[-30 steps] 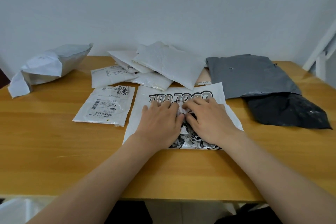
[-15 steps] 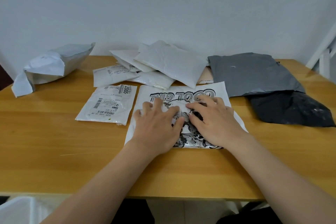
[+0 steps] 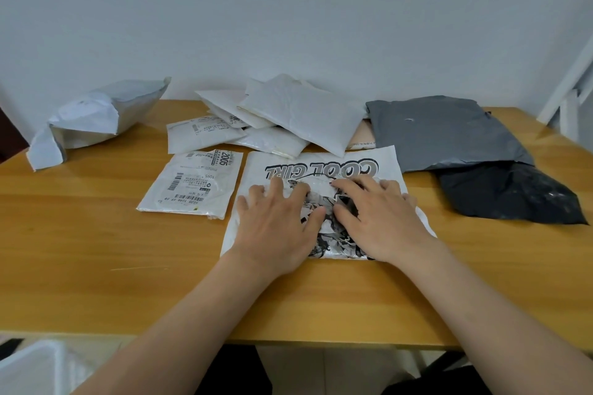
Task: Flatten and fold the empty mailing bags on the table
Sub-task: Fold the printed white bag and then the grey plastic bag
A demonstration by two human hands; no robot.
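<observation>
Nearest you, low in the frame, your forearms cross the front edge of the wooden table (image 3: 96,282) and meet on the printed white bag (image 3: 324,167) lying at centre. Your left hand (image 3: 277,226) and right hand (image 3: 380,221) lie palm-down on it side by side, fingers straight and spread; neither is gripping anything, they only press on the plastic.

The step looks like smoothing. Sweep outward from the middle toward the bag's left and right edges so trapped air leaves at the open end, and keep one palm planted so the slick film does not skate on the wood. Flatten the crumpled patch between your thumbs before you fold.

There is bare wood below and to the lower left of the bag, good room for folding toward you. Just left of it lies a labelled white bag (image 3: 192,184), close enough to be nudged. To the right sit a black bag (image 3: 510,196) and, partly over it, a grey bag (image 3: 442,133), whose corner is near the printed one. Behind, upper centre, a pile of white padded mailers (image 3: 298,112) touches its far edge. At upper left, well apart, stands a puffed silver bag (image 3: 96,119).
</observation>
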